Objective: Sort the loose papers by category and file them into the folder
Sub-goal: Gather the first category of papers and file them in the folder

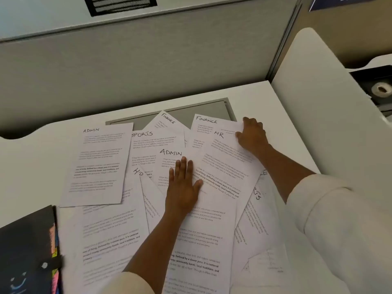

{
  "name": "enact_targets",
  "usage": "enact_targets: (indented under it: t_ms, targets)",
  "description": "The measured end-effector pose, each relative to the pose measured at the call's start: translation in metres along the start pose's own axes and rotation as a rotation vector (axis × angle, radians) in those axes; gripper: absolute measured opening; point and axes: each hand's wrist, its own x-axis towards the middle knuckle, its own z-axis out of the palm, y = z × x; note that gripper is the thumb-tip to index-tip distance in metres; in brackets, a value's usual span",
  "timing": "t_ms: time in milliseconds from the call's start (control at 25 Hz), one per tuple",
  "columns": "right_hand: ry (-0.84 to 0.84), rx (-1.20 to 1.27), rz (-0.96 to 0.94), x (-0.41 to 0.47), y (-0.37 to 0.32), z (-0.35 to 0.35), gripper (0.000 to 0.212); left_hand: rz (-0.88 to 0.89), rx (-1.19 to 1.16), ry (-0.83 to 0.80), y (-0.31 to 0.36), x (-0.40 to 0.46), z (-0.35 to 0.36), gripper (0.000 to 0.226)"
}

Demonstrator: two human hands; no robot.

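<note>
In the head view, loose papers [169, 187] are lying spread and overlapping across the white worktop [286, 124], their handwritten headings reading ADMIN, SPORTS, FINANCE and HR. The left hand [183, 185] is pressing flat on a sheet headed ADMIN [171, 164] in the middle of the spread, its fingers [183, 166] lying straight and close together, palm down, holding nothing. The right hand [252, 134] is reaching further back to the upper right corner of a sheet headed HR [224, 158]; its fingers [246, 120] are curling over that corner, and whether the thumb is pinching the paper underneath cannot be told. Both forearms are coming out of pale sleeves [331, 209]. Another ADMIN sheet [97, 164] is lying apart at the left of the pile, square to the worktop edge. The dark folder [27, 251] is sitting closed at the lower left corner, touching the edge of the papers, with coloured tabs [54, 242] showing along its right side. A grey panel [191, 115] is lying behind the papers, partly covered by the FINANCE sheets [203, 124]
</note>
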Motion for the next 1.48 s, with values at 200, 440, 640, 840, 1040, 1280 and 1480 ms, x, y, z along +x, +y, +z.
enact_targets:
  t_ms: [200, 440, 640, 840, 1040, 1280, 1480]
  targets:
    - [0.015, -0.059, 0.034, 0.014, -0.001, 0.006, 0.052, 0.009, 0.021, 0.023, -0.002, 0.0, 0.002, 0.072]
    - [0.04, 0.3, 0.182, 0.017, 0.007, 0.006, 0.058, 0.016, 0.02, 0.029, -0.003, -0.001, 0.003, 0.072]
    - [0.167, 0.399, 0.1, 0.007, -0.003, -0.017, 0.048, 0.03, -0.011, 0.032, -0.002, -0.002, 0.0, 0.071]
    - [0.324, 0.552, 0.0, -0.008, -0.023, -0.059, 0.029, 0.018, -0.031, 0.026, -0.009, -0.009, -0.01, 0.073]
    - [0.459, 0.667, -0.149, -0.025, -0.039, -0.103, 0.02, -0.009, -0.06, 0.051, -0.009, -0.018, -0.027, 0.072]
    - [0.624, 0.761, -0.258, -0.059, -0.065, -0.156, 0.026, -0.052, -0.148, 0.133, -0.002, -0.028, -0.06, 0.074]
    - [0.685, 0.846, -0.34, -0.098, -0.092, -0.199, 0.032, 0.009, -0.232, 0.302, 0.013, -0.04, -0.1, 0.078]
